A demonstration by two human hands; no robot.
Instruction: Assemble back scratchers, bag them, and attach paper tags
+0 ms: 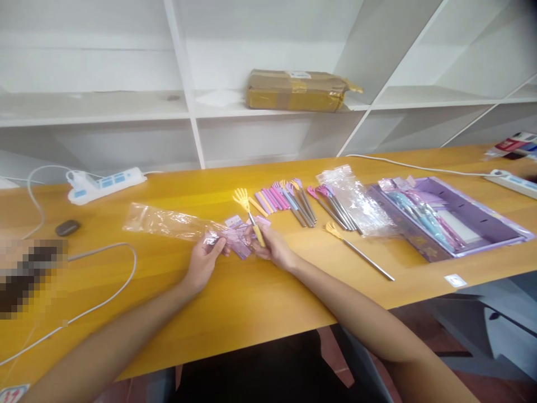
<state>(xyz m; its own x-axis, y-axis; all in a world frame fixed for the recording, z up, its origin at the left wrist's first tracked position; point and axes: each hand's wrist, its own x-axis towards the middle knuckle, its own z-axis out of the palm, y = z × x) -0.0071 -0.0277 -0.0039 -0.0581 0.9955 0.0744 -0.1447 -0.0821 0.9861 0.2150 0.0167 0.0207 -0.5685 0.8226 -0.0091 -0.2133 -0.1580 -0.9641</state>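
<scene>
White shelving (178, 73) fills the wall opposite me, and the wooden table (235, 302) below it carries the purple box (413, 240). In the box lie turquoise and pink packets (423, 218), which I take for finished ones, though their contents blur from here. Against the box's left side sits a heap of clear plastic (356, 201) (spare bags, I'd guess), so the packing looks only partly done.

Well left of the box, the left hand (205, 257) pinches a long clear bag (168, 224) between thumb and fingers; its far end looks unfilled. The right hand (272, 246), a little closer to the box, has its fingers wrapped round the grip of a yellow scratcher (257, 229), head up and outside the bag.

Just left of the box lie a lone bare-rod scratcher (364, 257) and a small bunch of pink-headed scratchers (339, 212); no grips show, so I'd count them as left to do. Farther left of it, coloured sleeves (272, 198) lie in a row. Smallest, purple cards (239, 246) show between the hands, well left of the box.
</scene>
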